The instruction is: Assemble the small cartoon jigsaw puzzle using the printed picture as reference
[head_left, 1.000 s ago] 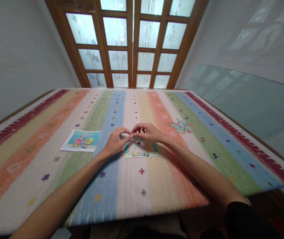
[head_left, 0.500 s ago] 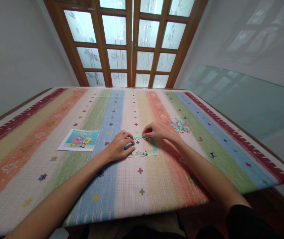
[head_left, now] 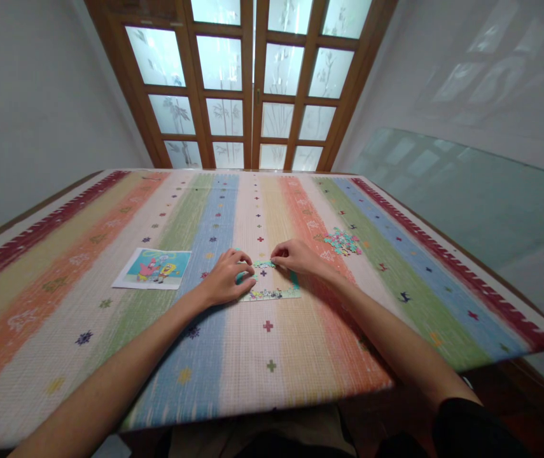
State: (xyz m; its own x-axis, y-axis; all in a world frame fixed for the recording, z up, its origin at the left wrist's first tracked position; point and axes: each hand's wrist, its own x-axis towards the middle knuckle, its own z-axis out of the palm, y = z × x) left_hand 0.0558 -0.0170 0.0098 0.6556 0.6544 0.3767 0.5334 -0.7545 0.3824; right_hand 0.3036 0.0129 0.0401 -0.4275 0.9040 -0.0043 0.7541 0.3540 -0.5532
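Jigsaw border (head_left: 274,295) on a striped tablecloth (head_left: 252,375)

The border lies flat, centred before the person. The left hand (head_left: 228,277) rests over its left side, fingers curved, thumb apart. The right hand (head_left: 293,256) bunches its fingertips at the far edge; whether they grip a piece cannot be told. Loose pieces (head_left: 343,242) lie heaped farther right; a cartoon picture (head_left: 157,268) lies left.

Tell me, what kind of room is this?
Probably a room in someone's home: there's a striped tablecloth, wooden doors with frosted panes, and a partly built jigsaw puzzle.
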